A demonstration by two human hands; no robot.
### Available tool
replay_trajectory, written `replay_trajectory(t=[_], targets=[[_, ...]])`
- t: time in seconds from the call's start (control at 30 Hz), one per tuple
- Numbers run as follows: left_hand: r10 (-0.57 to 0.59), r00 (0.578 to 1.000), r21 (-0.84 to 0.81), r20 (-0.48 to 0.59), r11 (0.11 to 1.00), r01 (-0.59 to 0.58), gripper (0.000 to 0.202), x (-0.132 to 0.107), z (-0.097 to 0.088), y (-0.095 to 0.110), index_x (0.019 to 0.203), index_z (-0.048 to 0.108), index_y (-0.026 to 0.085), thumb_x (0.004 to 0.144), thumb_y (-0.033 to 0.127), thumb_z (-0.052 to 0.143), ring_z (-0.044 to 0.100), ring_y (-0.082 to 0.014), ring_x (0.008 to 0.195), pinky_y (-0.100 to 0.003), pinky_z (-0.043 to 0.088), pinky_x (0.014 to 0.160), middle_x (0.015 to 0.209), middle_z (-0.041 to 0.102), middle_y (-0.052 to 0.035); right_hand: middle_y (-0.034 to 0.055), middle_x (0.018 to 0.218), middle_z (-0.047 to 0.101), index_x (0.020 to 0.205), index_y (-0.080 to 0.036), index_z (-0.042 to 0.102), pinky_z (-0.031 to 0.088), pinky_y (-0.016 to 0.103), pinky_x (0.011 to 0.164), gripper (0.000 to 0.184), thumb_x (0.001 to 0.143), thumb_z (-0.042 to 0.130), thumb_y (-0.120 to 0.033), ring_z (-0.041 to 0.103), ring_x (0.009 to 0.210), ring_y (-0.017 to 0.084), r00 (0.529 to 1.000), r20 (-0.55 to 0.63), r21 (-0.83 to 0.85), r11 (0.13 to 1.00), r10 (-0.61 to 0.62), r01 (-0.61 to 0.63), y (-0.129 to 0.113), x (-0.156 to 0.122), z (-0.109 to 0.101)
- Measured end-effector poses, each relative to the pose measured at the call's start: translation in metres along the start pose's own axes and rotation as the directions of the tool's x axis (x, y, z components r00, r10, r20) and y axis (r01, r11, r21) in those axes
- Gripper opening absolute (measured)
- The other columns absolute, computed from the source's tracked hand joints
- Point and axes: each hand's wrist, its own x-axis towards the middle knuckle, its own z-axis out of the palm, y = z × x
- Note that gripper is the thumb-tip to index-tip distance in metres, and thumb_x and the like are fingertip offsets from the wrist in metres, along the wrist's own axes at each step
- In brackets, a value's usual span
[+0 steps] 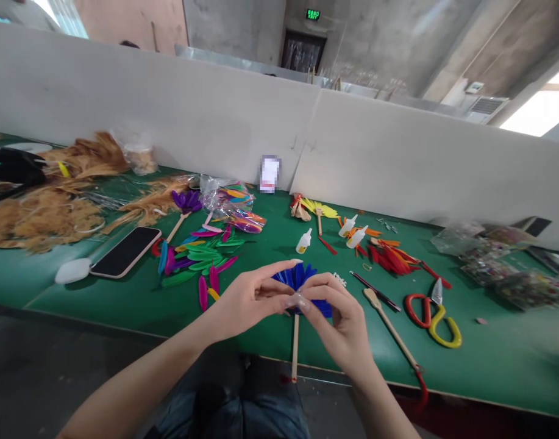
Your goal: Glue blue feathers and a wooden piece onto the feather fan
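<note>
My left hand (256,291) and my right hand (336,305) meet with fingertips pinched together at the base of a small blue feather fan (299,274). Whatever sits between the fingertips is hidden. The fan's blue feathers spread out behind and beside my fingers. Its pale wooden handle (295,347) points toward me, with the red-tipped end reaching past the table's front edge. Right of my right hand lies a bare wooden stick (393,329) with a red cord. Beyond my hands stands a small white glue bottle (303,241).
Loose green and pink feathers (206,256) and a phone (126,252) lie to the left, near a purple feather fan (186,202). On the right are scissors (437,314), a dark pen (375,291), red feathers (391,256) and bagged beads (512,274). A white partition (375,146) closes the back.
</note>
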Motion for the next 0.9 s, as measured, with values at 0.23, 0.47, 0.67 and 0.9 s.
replay_trajectory(t=[0.23, 0.47, 0.67, 0.9], targets=[[0.038, 0.998, -0.029, 0.053, 0.999, -0.037, 0.07, -0.008, -0.005, -0.003, 0.143, 0.031, 0.029, 0.083, 0.034, 0.066, 0.058, -0.0213, 0.114, -0.039, 0.045, 0.099, 0.119, 0.065, -0.0071, 0.0032, 0.079, 0.06, 0.08, -0.02, 0.058, 0.048, 0.027, 0.067, 0.012, 0.089, 0.051, -0.016, 0.058, 0.075, 0.016, 0.997, -0.074, -0.123, 0.992, 0.006, -0.015, 0.009, 0.003, -0.007], [0.119, 0.96, -0.432, 0.255, 0.902, 0.003, 0.074, -0.014, -0.012, -0.012, 0.148, 0.016, 0.028, 0.088, 0.065, 0.035, 0.056, -0.0277, 0.117, -0.044, 0.045, 0.094, 0.128, 0.058, -0.0161, 0.0033, 0.078, 0.051, 0.076, -0.021, 0.046, 0.045, 0.026, 0.063, 0.021, 0.094, 0.037, -0.014, 0.049, 0.072, 0.015, 0.992, 0.083, -0.354, 0.927, -0.098, 0.121, 0.005, 0.007, -0.001], [0.128, 0.942, -0.401, 0.31, 0.916, 0.008, 0.083, -0.02, -0.017, -0.008, 0.149, 0.013, 0.027, 0.081, 0.075, 0.015, 0.059, -0.0292, 0.113, -0.045, 0.045, 0.092, 0.122, 0.062, -0.0165, 0.0059, 0.084, 0.061, 0.078, -0.019, 0.056, 0.046, 0.03, 0.068, 0.017, 0.092, 0.046, -0.015, 0.053, 0.077, 0.018, 0.925, 0.253, -0.487, 0.789, -0.282, 0.374, 0.0, 0.02, -0.003], [0.171, 0.95, -0.183, 0.263, 0.975, -0.125, 0.086, -0.029, -0.017, -0.011, 0.149, 0.01, 0.029, 0.078, 0.076, 0.019, 0.061, -0.0254, 0.105, -0.042, 0.042, 0.097, 0.123, 0.062, -0.011, 0.0032, 0.09, 0.072, 0.094, -0.017, 0.063, 0.05, 0.03, 0.077, 0.015, 0.091, 0.049, -0.012, 0.061, 0.087, 0.017, 0.861, 0.378, -0.362, 0.802, -0.34, 0.475, 0.001, 0.016, 0.003]])
